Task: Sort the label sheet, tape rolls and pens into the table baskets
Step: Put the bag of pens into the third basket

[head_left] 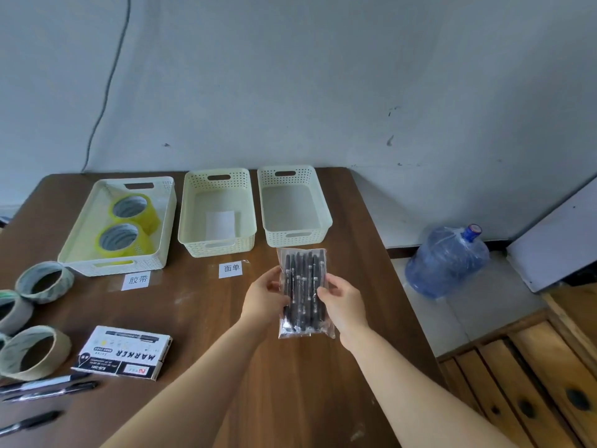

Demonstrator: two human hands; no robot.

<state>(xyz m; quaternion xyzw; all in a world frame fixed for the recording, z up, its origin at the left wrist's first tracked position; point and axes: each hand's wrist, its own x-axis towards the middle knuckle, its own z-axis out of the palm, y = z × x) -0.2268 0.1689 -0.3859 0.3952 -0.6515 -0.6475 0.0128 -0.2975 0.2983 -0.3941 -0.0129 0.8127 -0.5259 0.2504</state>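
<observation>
Directly in front of the empty right basket (298, 239), above the desk (206, 318), a clear bag of black pens (303, 292) is held. The grip of the left hand (263, 302) is clamped on the bag's left edge, and the grip of the right hand (342, 302) on its right edge. Left of that basket, the middle basket (219, 245) holds the label sheet (220, 225); farther left, the large basket (113, 266) holds two yellow tape rolls (151, 220).
</observation>
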